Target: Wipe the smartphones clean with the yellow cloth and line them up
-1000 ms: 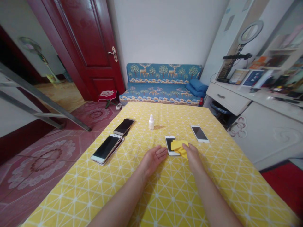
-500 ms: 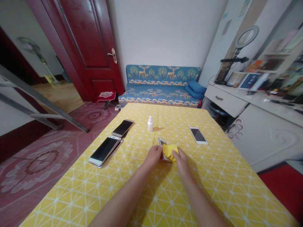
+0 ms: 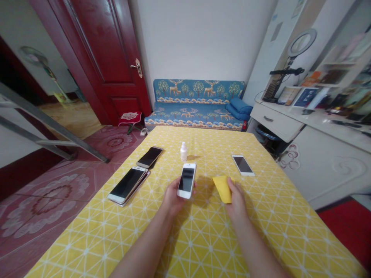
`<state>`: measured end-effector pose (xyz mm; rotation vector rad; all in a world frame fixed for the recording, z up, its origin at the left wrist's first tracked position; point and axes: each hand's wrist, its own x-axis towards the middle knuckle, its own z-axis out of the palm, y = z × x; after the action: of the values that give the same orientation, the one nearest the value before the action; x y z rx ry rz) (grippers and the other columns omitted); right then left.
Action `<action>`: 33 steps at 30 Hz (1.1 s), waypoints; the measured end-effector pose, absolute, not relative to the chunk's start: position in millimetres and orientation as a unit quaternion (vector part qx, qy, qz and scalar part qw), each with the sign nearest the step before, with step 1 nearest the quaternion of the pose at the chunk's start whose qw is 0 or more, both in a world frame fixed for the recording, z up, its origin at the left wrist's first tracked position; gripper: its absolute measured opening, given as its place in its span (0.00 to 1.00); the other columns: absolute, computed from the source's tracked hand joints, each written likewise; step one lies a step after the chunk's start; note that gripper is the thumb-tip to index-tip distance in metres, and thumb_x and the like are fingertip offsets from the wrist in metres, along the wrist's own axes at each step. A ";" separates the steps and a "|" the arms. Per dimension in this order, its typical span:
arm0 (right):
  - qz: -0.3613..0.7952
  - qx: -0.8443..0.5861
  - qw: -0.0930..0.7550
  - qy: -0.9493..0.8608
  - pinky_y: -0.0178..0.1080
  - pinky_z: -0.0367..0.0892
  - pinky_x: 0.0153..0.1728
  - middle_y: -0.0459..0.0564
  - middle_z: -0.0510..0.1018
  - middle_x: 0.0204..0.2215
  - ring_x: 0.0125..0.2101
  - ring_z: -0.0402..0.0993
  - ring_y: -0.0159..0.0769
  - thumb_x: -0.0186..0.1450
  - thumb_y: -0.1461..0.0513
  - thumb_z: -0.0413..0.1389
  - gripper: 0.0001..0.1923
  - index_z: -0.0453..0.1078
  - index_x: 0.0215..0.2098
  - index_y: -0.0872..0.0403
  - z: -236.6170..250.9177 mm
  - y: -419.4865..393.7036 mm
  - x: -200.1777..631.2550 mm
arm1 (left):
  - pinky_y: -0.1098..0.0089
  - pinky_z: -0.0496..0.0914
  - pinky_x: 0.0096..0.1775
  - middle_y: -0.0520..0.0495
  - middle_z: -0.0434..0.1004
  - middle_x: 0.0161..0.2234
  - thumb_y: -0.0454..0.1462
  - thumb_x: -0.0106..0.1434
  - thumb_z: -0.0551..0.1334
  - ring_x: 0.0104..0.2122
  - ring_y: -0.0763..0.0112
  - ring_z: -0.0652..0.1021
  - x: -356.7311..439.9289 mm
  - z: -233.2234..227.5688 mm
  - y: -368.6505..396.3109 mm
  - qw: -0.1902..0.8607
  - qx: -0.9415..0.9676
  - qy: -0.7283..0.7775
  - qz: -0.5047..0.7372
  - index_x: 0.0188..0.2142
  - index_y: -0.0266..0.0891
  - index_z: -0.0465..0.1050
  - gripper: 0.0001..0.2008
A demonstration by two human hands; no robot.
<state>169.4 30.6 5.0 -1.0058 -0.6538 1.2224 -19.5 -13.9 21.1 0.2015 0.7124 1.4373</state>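
Observation:
My left hand (image 3: 171, 195) holds a small white phone (image 3: 187, 180) with a dark screen, lifted off the yellow tablecloth (image 3: 203, 231) and turned face up. My right hand (image 3: 237, 197) grips a folded yellow cloth (image 3: 222, 188) just right of that phone, a short gap between the two. A small white dropper bottle (image 3: 183, 151) stands upright beyond the held phone.
Another white phone (image 3: 242, 165) lies flat at the right. Two phones stacked (image 3: 127, 184) and a dark phone (image 3: 150, 156) lie near the table's left edge. A blue sofa (image 3: 197, 103) stands beyond the table, a white desk (image 3: 278, 119) to the right, a red door (image 3: 110, 58) at left.
My left hand took the white phone off the table and raised it to the left. My right hand drew the yellow cloth off the screen and to the right.

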 end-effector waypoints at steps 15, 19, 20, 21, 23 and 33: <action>0.335 -0.549 0.579 -0.500 0.36 0.65 0.30 0.46 0.77 0.27 0.28 0.71 0.37 0.60 0.50 0.57 0.15 0.71 0.35 0.53 15.2 14.2 163.0 | 0.49 0.64 0.55 0.28 0.68 0.56 0.43 0.66 0.56 0.58 0.46 0.68 -3.0 2.6 -20.8 0.838 0.128 0.146 0.510 0.57 0.26 0.64 0.25; 0.250 -0.533 0.553 -0.590 0.38 0.65 0.35 0.50 0.77 0.31 0.33 0.71 0.39 0.65 0.52 0.50 0.15 0.72 0.37 0.55 12.0 14.1 161.8 | 0.45 0.66 0.52 0.32 0.66 0.59 0.42 0.65 0.58 0.59 0.45 0.67 -3.0 3.0 -24.1 0.828 0.167 0.144 0.515 0.58 0.37 0.63 0.23; 0.237 -0.521 0.540 -0.617 0.39 0.64 0.36 0.51 0.77 0.32 0.33 0.71 0.39 0.66 0.53 0.49 0.15 0.72 0.37 0.54 11.9 13.4 160.4 | 0.44 0.66 0.52 0.34 0.66 0.59 0.41 0.65 0.58 0.58 0.46 0.67 -2.8 3.5 -24.8 0.827 0.174 0.145 0.515 0.58 0.40 0.63 0.22; 0.227 -0.509 0.526 -0.643 0.39 0.64 0.36 0.51 0.77 0.32 0.33 0.71 0.39 0.67 0.54 0.48 0.15 0.72 0.37 0.54 12.2 12.5 158.8 | 0.43 0.65 0.52 0.36 0.66 0.59 0.40 0.65 0.59 0.58 0.47 0.68 -2.6 4.0 -25.5 0.824 0.180 0.145 0.516 0.58 0.43 0.63 0.22; 0.204 -0.496 0.500 -0.680 0.39 0.64 0.36 0.51 0.76 0.31 0.33 0.71 0.39 0.67 0.56 0.48 0.14 0.73 0.36 0.54 12.9 10.8 155.3 | 0.42 0.65 0.52 0.39 0.67 0.58 0.39 0.65 0.58 0.56 0.49 0.70 -1.9 5.4 -26.8 0.817 0.190 0.150 0.523 0.58 0.47 0.62 0.21; 0.116 -0.481 0.448 -0.744 0.40 0.66 0.35 0.54 0.75 0.37 0.37 0.73 0.40 0.66 0.65 0.45 0.19 0.72 0.51 0.55 5.3 8.7 151.6 | 0.48 0.70 0.48 0.40 0.70 0.54 0.37 0.63 0.62 0.49 0.55 0.75 5.9 12.9 -31.9 0.801 0.263 0.184 0.506 0.58 0.47 0.65 0.23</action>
<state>151.6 8.7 5.3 -1.1914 -1.8416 0.2863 5.9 -31.9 12.9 0.5630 0.3937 1.0860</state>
